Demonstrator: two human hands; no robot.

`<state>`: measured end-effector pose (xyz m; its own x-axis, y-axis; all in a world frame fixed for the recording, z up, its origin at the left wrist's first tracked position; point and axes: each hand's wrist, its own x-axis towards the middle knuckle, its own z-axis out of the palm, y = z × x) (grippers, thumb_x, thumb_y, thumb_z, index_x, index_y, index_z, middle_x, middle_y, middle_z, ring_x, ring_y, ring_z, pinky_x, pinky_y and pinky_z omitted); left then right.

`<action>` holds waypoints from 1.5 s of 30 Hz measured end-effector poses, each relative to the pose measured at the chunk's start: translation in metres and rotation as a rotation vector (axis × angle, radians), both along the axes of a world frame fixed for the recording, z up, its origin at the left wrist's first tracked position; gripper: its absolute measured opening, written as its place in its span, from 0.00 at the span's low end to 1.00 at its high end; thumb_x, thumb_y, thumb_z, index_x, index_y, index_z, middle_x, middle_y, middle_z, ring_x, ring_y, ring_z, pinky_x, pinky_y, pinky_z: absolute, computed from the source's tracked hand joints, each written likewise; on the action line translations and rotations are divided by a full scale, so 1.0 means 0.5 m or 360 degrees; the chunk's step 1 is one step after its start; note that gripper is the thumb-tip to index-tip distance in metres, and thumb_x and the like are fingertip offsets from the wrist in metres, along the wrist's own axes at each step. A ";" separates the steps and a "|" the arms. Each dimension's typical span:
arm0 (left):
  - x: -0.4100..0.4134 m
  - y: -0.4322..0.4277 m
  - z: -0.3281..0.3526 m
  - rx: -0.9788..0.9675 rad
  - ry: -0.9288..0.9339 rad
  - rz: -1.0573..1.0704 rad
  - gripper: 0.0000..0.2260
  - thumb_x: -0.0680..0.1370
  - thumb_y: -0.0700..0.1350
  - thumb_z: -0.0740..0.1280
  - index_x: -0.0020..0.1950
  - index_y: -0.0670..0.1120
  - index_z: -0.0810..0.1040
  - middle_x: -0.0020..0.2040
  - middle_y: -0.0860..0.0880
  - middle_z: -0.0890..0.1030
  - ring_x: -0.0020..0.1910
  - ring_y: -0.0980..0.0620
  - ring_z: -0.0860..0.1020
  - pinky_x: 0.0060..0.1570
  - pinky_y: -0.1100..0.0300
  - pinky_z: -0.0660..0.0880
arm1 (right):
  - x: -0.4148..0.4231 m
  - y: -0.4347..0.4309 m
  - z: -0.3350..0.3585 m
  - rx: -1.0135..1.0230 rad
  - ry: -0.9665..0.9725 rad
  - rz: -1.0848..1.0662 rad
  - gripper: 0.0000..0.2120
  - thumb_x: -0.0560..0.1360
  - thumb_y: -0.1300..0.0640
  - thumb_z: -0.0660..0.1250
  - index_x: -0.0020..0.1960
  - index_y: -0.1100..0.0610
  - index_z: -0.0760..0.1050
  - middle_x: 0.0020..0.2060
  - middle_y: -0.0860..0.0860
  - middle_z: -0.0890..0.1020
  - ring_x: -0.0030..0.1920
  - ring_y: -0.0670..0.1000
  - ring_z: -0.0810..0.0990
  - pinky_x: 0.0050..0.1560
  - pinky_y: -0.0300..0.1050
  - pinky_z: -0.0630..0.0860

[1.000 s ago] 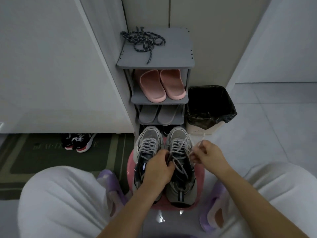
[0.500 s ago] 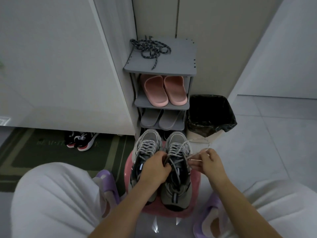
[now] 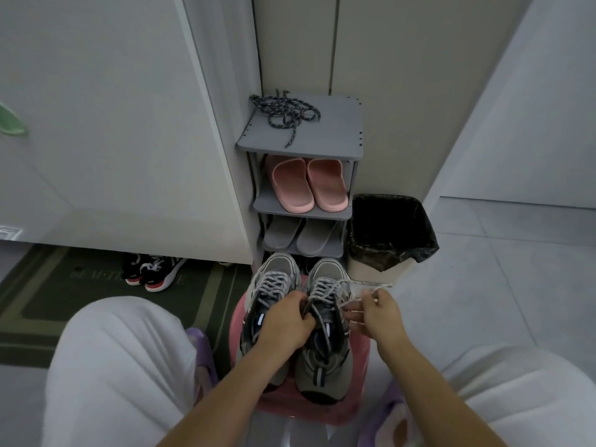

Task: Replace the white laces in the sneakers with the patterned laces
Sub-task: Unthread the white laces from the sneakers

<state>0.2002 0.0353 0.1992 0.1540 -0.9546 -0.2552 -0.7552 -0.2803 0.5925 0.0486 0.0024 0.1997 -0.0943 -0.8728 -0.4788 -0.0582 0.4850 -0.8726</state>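
On the left half of the pink stool (image 3: 354, 409) stood the left sneaker (image 3: 270, 285), fully laced in white and untouched. Over the stool's middle, the left hand (image 3: 283, 321) gripped the right sneaker (image 3: 325, 359), fingers curled over its collar edge near the tongue. That shoe sat on the stool's right half. Well behind the stool, on top of the shoe rack (image 3: 335, 133), the patterned laces (image 3: 283, 116) lay in a loose tangle, not yet in use. Just off the stool's right side, the right hand (image 3: 380, 314) pinched the white lace (image 3: 366, 283), fingers closed on a strand that ran taut back to the upper eyelets.

The likeliest trouble was a sideways tug. If the left hand's hold slackened, the pull could drag the right sneaker off the stool's right edge, or knock it into its neighbour. A lace pulled at a sharp angle might also jam in an eyelet and fray rather than slide. A freed lace could drop into the bin (image 3: 387, 233) behind the stool's right corner. The tangled patterned laces might knot when lifted.
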 end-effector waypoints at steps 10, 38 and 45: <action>-0.001 -0.001 0.001 -0.0030 0.0014 0.0008 0.14 0.76 0.44 0.65 0.60 0.45 0.74 0.56 0.47 0.79 0.56 0.48 0.77 0.53 0.58 0.72 | 0.005 -0.011 -0.003 -0.0004 0.0010 -0.0103 0.09 0.82 0.57 0.54 0.45 0.59 0.66 0.35 0.60 0.81 0.36 0.57 0.83 0.37 0.51 0.81; 0.007 -0.068 0.046 0.0224 -0.0177 -0.0375 0.10 0.80 0.48 0.61 0.41 0.45 0.68 0.35 0.51 0.69 0.39 0.49 0.71 0.40 0.59 0.66 | -0.007 0.031 0.005 -0.0376 0.0993 0.0902 0.16 0.70 0.58 0.69 0.58 0.57 0.78 0.51 0.53 0.82 0.53 0.53 0.80 0.53 0.46 0.76; 0.022 -0.095 0.063 0.0122 -0.0421 -0.0274 0.09 0.79 0.46 0.58 0.44 0.42 0.71 0.42 0.44 0.76 0.43 0.45 0.75 0.40 0.55 0.68 | -0.007 0.030 0.002 -0.0324 0.0936 0.0864 0.15 0.69 0.58 0.69 0.55 0.59 0.79 0.50 0.55 0.83 0.52 0.54 0.80 0.53 0.48 0.77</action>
